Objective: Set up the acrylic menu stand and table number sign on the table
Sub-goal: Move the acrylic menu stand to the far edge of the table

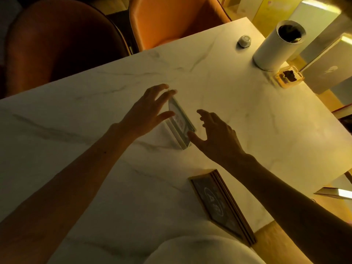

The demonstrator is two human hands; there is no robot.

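Note:
A clear acrylic stand (180,123) with a printed card stands upright in the middle of the white marble table (76,115). My left hand (146,111) hovers at its left side, fingers spread, fingertips near its top edge. My right hand (215,134) is on its right side with fingers apart, the thumb close to the stand's near end. Neither hand grips it. A dark framed sign (222,205) with a wooden edge stands near the front right edge of the table, below my right forearm.
A tall white cylinder (276,46) stands at the far right corner, with a small round white object (244,41) beside it and a small clear box (288,76) in front. Two orange-brown chairs (171,20) sit beyond the far edge.

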